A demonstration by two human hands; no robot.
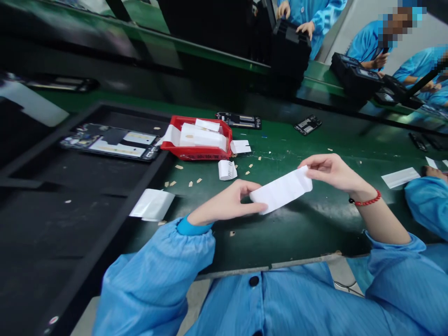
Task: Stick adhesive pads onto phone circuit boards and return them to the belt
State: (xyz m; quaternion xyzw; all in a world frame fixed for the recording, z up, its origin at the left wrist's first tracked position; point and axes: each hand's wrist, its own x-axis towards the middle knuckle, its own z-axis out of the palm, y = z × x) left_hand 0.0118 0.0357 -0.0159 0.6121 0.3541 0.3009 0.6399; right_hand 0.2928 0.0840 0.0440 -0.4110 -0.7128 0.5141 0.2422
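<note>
A white paper strip [282,190] is stretched between my hands above the green bench. My left hand [233,201] pinches its left end between thumb and fingers. At the upper right end, my right hand [327,171] grips the strip, which curls over a little there. Behind my left hand lies a small rolled white paper piece [227,170]. Beyond it stands a red bin [199,153] filled with white paper strips. Left of my left wrist rests a folded white sheet [152,205].
A black tray [45,210] with a phone chassis [112,142] takes up the left side. More opened phones [241,120] lie at the back. Small tan tabs [191,184] are scattered on the green bench [273,242]. A co-worker's sleeve [427,200] is at right; others work behind.
</note>
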